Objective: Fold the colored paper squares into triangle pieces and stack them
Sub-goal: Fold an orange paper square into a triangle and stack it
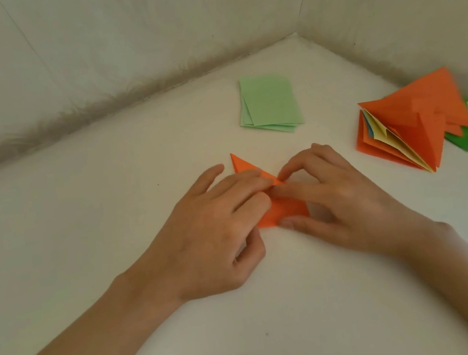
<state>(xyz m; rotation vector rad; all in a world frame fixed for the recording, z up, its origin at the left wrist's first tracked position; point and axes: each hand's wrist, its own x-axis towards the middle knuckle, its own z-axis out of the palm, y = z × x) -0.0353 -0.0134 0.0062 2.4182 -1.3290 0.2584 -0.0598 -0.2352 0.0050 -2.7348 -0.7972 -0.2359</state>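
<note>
Now left hand, right hand (grips apart) flat on orange paper

Left of table open; green squares, folded stack crowd right.

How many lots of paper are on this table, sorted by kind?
Orange paper being folded: 1
Stack of light green squares: 1
Pile of folded triangle pieces: 1
Total: 3
</note>
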